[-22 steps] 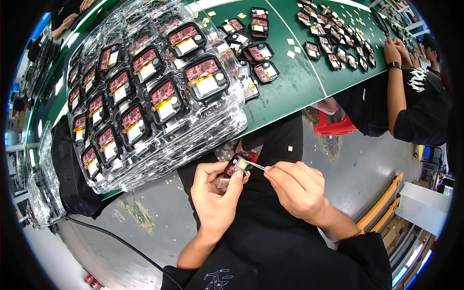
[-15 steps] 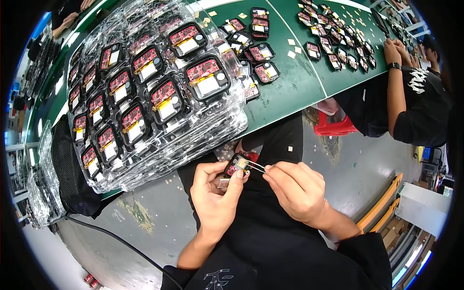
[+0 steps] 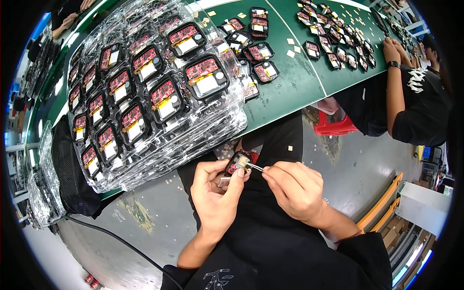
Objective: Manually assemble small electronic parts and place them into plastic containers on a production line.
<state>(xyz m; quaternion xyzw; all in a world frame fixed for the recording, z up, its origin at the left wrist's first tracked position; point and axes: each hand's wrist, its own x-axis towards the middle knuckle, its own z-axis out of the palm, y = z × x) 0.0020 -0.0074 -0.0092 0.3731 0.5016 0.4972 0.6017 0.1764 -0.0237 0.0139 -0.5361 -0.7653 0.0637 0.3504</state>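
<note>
Over my lap, my left hand is closed around a small black device housing with a red circuit board inside. A silvery flat part shows by the fingers, below the housing. My right hand pinches a pair of metal tweezers. Their tips reach into the housing at a small pale piece; whether they grip it is too small to tell. Fingers of my left hand cover part of the housing.
A tall stack of clear plastic trays with similar housings stands at the left on the green table. Loose housings and pale paper squares lie beyond it. A co-worker sits at the right near a red stool. A black cable runs lower left.
My right hand has shifted slightly left with the tweezers, and their arms look closer together. My left hand and the housing have hardly moved.
</note>
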